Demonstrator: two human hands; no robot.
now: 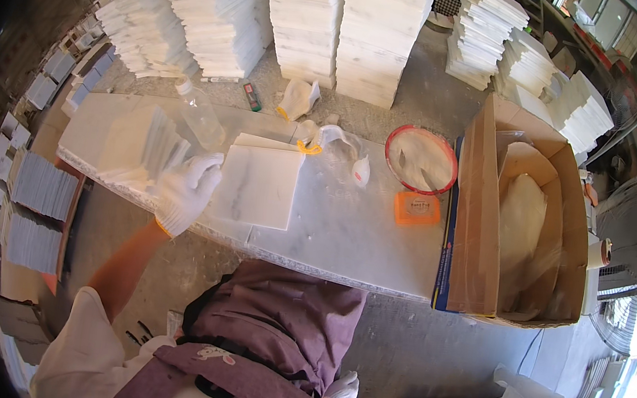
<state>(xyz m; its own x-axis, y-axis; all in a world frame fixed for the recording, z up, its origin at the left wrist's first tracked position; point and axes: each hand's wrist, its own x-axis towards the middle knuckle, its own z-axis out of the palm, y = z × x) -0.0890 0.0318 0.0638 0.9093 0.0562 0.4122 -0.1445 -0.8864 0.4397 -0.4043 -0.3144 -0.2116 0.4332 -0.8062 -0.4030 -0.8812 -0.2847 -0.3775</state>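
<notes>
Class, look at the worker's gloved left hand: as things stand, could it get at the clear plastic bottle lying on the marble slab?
Probably yes. The left hand rests on the slab's left part, the plastic bottle lies just beyond it, and nothing stands between them.

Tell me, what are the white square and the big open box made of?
The square tile under the left hand looks like polished marble: white, smooth, with faint grey veins. The box looks like plain brown cardboard, matte, with thin folded flaps.
</notes>
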